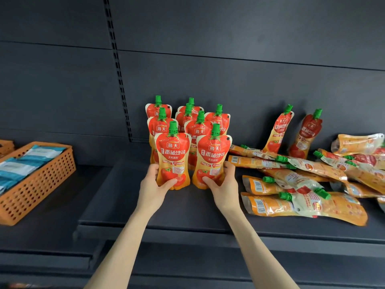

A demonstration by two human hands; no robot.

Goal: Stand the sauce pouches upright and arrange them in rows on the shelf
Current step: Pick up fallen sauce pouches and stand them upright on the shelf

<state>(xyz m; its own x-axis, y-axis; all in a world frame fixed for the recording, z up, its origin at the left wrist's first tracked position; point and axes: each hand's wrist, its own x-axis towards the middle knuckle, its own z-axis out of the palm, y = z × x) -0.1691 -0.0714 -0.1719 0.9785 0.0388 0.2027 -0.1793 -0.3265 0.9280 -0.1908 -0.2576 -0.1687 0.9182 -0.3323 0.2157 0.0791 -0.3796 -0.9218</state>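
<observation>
**2 front pouches gripped on the dark shelf**

At the far left an orange perforated plastic basket (39,184) sits on the dark grey metal shelf (129,197), holding flat blue-and-white sachets (25,165).

Near the middle, a block of upright red-and-orange tomato sauce pouches with green screw caps (188,119) stands in rows running toward the back panel. The left hand (155,184) is closed around the lower part of the front-left standing pouch (173,157), thumb across its printed face and fingers behind. Just beside it, the right hand (224,184) clasps the front-right standing pouch (212,161) the same way, thumb on the front. Both pouches are upright with their bases on the shelf, and they sit close together.

Further right, 2 more pouches (291,132) lean tilted against the back panel (270,84), well apart from the block. Below and right of them a loose heap of lying pouches (308,184) covers the shelf, overlapping one another, many with barcoded backs showing and caps pointing different ways.
</observation>
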